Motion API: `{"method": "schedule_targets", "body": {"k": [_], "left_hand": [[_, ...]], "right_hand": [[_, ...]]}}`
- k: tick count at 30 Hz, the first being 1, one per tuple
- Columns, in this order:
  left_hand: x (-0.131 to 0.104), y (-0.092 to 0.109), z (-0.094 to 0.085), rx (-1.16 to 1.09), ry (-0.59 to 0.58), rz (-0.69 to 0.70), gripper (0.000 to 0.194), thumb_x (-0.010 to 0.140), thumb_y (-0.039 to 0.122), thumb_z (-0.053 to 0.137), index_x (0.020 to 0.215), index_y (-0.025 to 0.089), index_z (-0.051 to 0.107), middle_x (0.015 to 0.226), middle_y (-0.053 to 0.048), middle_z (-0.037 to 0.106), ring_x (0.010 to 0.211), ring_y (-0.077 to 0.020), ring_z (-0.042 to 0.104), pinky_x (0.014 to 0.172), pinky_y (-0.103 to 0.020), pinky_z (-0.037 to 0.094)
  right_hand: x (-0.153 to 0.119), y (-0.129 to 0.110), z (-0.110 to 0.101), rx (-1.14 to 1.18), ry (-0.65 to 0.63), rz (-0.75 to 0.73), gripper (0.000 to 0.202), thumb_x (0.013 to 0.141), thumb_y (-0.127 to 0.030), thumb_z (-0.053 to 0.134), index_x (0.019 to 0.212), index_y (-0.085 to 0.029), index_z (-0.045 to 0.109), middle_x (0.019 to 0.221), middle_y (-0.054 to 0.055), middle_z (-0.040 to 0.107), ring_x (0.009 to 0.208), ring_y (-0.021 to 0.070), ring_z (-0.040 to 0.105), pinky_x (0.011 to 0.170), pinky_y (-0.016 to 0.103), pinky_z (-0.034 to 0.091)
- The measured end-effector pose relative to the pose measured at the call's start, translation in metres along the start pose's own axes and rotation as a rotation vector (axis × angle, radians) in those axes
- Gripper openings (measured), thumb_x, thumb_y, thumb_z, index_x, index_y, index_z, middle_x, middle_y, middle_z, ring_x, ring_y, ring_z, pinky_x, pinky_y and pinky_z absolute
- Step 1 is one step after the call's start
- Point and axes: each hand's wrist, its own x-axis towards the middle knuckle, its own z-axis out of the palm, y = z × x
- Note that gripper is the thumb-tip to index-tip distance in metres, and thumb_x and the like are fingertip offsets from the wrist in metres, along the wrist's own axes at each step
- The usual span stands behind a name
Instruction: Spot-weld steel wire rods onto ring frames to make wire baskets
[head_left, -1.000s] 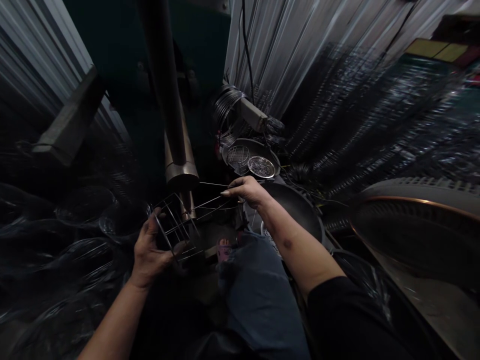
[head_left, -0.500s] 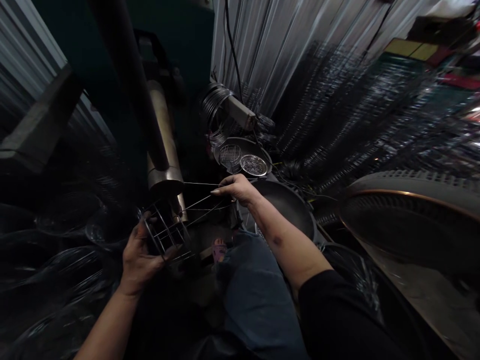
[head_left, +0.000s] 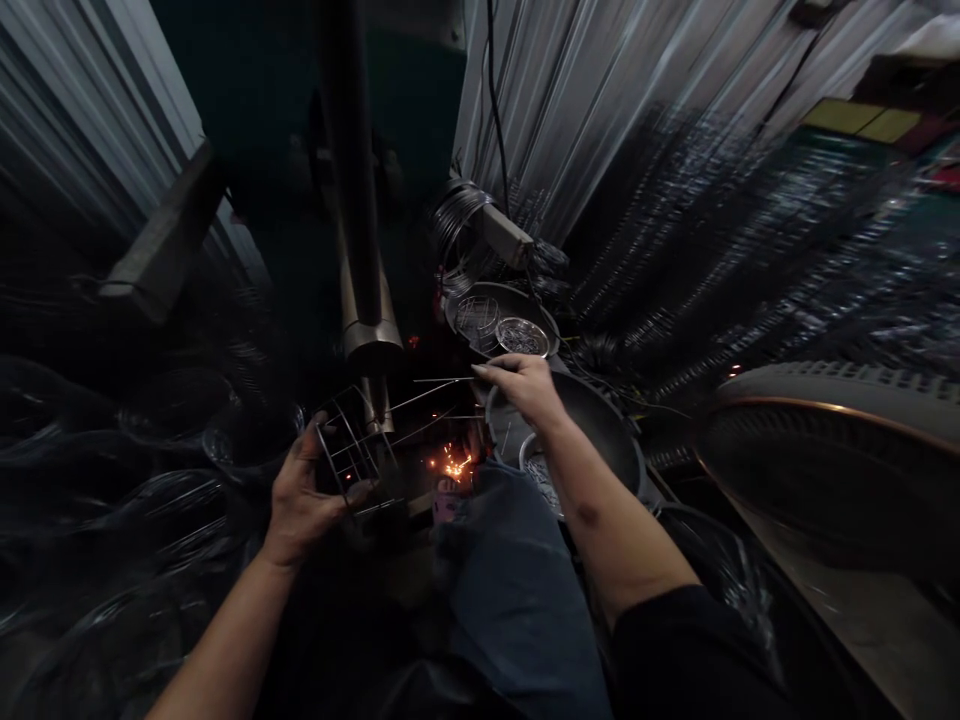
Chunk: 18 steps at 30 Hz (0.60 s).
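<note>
My left hand [head_left: 304,500] grips the side of a small wire frame [head_left: 349,455] made of crossed metal rods. The frame sits just below a thick metal cylinder [head_left: 373,335]. My right hand [head_left: 521,385] pinches the end of a thin metal rod [head_left: 442,380] that points left toward the cylinder. Other long wires run from the frame toward the right. Orange sparks [head_left: 456,463] fly below the wires, beside a foot in a pink shoe [head_left: 444,502]. Shadow hides where the frame touches the lower metal post [head_left: 377,405].
A dark basin [head_left: 600,425] with a bowl of small metal pieces [head_left: 540,468] stands right of my leg. Behind it are a tray [head_left: 465,300], a wire coil [head_left: 459,220] and a large round fan-like guard [head_left: 840,480] at right.
Sparks have appeared below the wires. The view has shifted, so the scene lies further right. The rod in my right hand has come away from the cylinder's edge.
</note>
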Motion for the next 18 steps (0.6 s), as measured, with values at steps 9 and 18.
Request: {"method": "schedule_targets", "body": {"k": [9,18], "left_hand": [[0.001,0.003,-0.003,-0.004,0.027,-0.005,0.101,0.056,0.041,0.088,0.144,0.027,0.04,0.14,-0.011,0.049,0.126,-0.0309,0.05,0.111,-0.049,0.038],[0.007,0.0,-0.004,0.053,0.016,-0.021,0.101,0.057,0.043,0.087,0.145,0.028,0.039,0.139,-0.01,0.05,0.123,-0.0312,0.053,0.109,-0.048,0.04]], "right_hand": [[-0.02,-0.032,-0.021,0.036,-0.184,-0.016,0.03,0.055,-0.042,0.084,0.06,-0.015,0.072,0.055,0.0,0.06,0.055,0.0126,0.051,0.055,0.027,0.038],[-0.005,-0.01,0.03,0.201,-0.344,0.06,0.031,0.052,-0.041,0.084,0.058,-0.014,0.069,0.052,-0.002,0.056,0.052,0.0105,0.047,0.051,0.025,0.034]]}}
